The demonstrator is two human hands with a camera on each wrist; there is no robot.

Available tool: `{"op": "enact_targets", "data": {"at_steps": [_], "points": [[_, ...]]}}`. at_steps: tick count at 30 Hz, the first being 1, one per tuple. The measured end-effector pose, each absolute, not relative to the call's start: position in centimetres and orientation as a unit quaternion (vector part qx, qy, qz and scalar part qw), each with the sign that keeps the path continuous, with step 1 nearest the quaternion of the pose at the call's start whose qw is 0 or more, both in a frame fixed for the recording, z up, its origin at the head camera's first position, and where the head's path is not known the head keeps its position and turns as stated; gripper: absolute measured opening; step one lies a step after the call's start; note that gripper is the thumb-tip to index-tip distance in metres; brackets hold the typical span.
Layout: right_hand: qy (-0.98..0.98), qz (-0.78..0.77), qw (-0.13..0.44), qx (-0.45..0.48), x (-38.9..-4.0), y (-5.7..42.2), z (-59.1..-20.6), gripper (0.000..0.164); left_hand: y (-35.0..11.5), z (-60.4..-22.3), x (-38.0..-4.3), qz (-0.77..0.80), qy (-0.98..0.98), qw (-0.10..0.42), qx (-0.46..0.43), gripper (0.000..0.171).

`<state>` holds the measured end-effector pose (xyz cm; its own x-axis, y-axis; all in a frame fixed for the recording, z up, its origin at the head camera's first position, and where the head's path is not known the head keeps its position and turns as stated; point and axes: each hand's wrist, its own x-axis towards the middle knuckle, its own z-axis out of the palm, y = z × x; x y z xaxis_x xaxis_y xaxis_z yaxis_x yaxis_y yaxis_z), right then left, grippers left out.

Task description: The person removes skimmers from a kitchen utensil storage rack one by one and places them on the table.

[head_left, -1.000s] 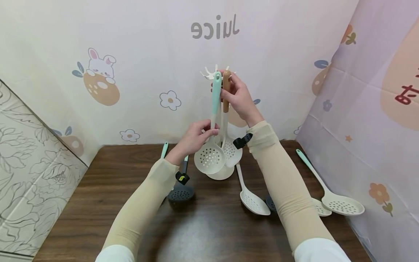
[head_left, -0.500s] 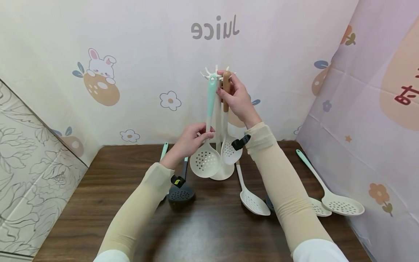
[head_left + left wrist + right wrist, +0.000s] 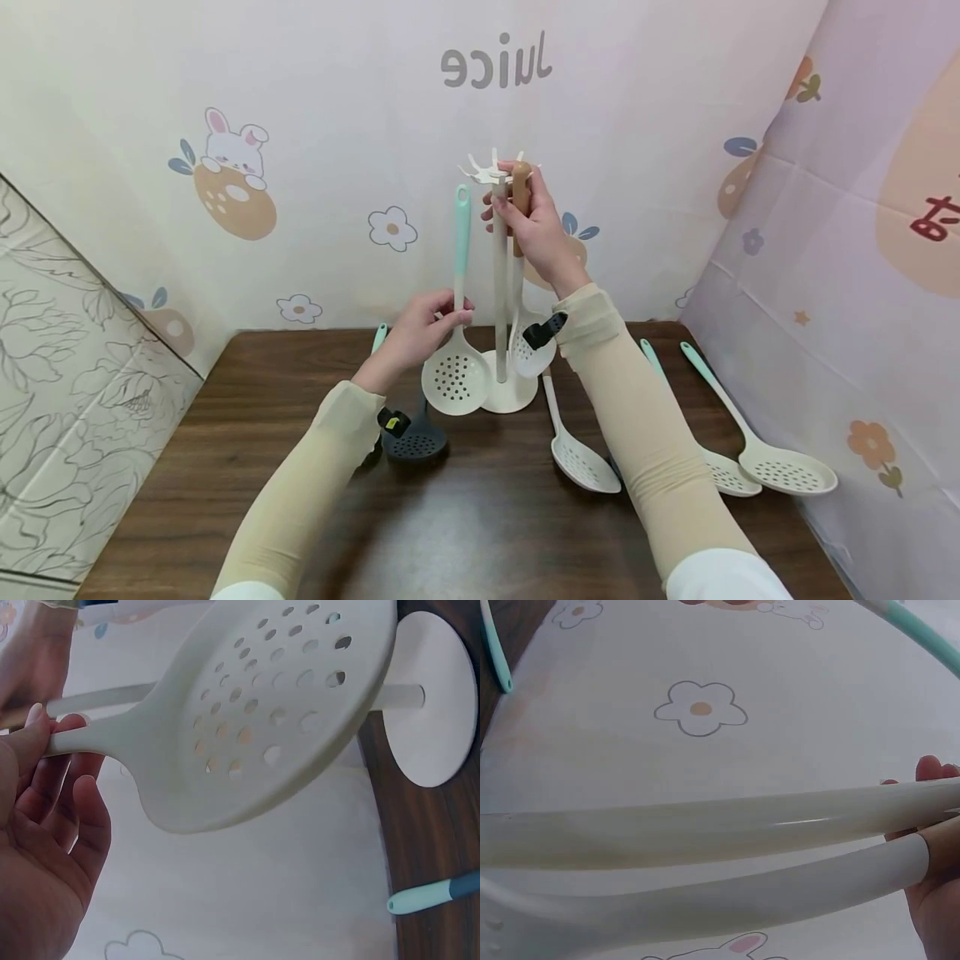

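Observation:
My left hand (image 3: 420,329) pinches the neck of a white skimmer (image 3: 456,382) with a mint handle, held upright left of the stand. Its round, holed bowl fills much of the left wrist view. A white utensil stand (image 3: 501,292) has a round base and a crown of hooks on top. High on its pole, my right hand (image 3: 546,237) wraps the pole together with the wooden handle of a white skimmer (image 3: 531,357). That skimmer hangs upright beside the pole. Whether its handle sits on a hook is hidden. In the right wrist view, pole and skimmer neck run side by side.
A dark slotted turner (image 3: 416,442) lies left of the stand on the brown table (image 3: 450,533). To the right lie a white slotted spoon (image 3: 583,467) and mint-handled slotted utensils (image 3: 787,469), one partly behind my right forearm. A patterned curtain (image 3: 337,125) backs the table.
My left hand has moved left and slightly down, carrying the mint-handled skimmer away from the stand's pole. The right hand stays at the top of the stand.

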<state>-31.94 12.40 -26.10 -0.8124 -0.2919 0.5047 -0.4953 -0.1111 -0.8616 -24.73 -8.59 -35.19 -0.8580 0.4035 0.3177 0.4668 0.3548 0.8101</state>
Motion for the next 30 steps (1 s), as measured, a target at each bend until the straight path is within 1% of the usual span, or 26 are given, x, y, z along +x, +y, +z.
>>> {"op": "enact_targets", "data": {"at_steps": [7,15,26,30], "points": [[-0.648,0.692,0.076,0.309,-32.1,12.2,-26.2,0.043,-10.0,-35.4,-24.6,-0.512,-0.826,0.024,-0.235,0.012],[-0.649,0.694,0.073,0.303,-32.1,12.2,-26.4,0.044,-11.8,-35.4,-24.8,-0.514,-0.831,0.013,-0.213,0.015],[-0.646,0.696,0.072,0.305,-32.0,12.3,-26.3,0.045,-14.6,-35.5,-25.2,-0.515,-0.835,0.016,-0.191,0.016],[-0.643,0.698,0.073,0.307,-32.1,12.2,-26.4,0.045,-15.8,-35.7,-25.3,-0.510,-0.840,0.010,-0.185,0.018]]}}
